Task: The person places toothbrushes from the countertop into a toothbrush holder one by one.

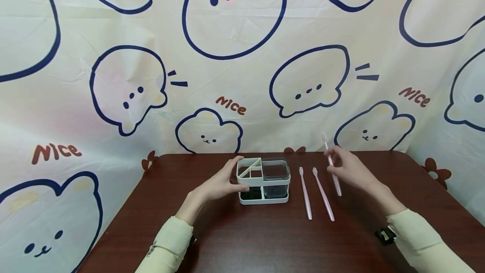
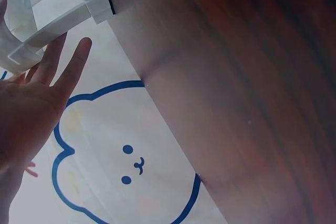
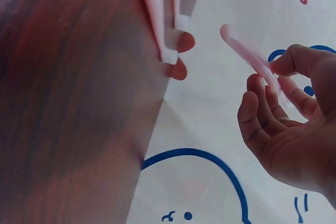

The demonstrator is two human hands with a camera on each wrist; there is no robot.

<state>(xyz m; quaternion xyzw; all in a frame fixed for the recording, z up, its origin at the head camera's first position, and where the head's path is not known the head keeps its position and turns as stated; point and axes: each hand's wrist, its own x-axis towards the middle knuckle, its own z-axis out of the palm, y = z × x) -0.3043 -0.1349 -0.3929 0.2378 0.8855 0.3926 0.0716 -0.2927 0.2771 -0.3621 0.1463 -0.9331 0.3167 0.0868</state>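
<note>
My left hand (image 1: 219, 184) grips the left side of a white two-tier toothbrush holder (image 1: 269, 183), with the thumb across its front and the fingers behind. Small divided slots fill the holder's upper left, and a clear cup (image 1: 275, 171) sits on its right side. Thumb and fingertips of my right hand (image 1: 354, 169) pinch a pink toothbrush (image 1: 336, 182) around its middle, bristle end up and tilted. Between the hands, two more pink toothbrushes lie side by side, one nearer the holder (image 1: 306, 197) and one to its right (image 1: 324, 197).
The dark brown wooden table (image 1: 265, 239) ends at a cloth backdrop (image 1: 261, 129) printed with blue bear outlines. The same cloth hangs along both sides. A black wrist strap device (image 1: 385, 236) shows at the right sleeve.
</note>
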